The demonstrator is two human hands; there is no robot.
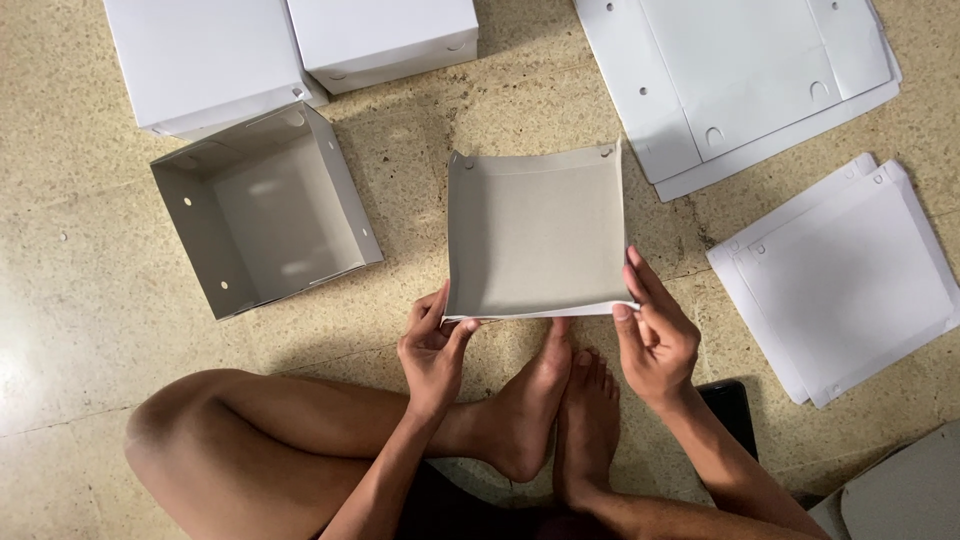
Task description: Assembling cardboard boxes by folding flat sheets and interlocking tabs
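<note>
Head view, looking down at a speckled floor (60, 300). At upper left stand two closed white boxes (205, 60), side by side; just below them lies an open box (265, 220), tilted, its grey inside and small round wall holes showing. At centre is a half-folded tray (535, 240) of grey card, with its side walls raised and its near edge white, well apart from the open box. The left hand (432, 350) pinches the tray's near left corner, its grip clenched on the card between thumb and fingers. The person's bare feet (560, 420) rest on the floor between the two hands, below the tray. The right hand (655, 330) grasps the near right corner, thumb on the edge and fingers along the right wall. At upper right lie flat blanks (740, 70) with punched holes and slots; lower right, a second stack of sheets (840, 280), fanned slightly.
</note>
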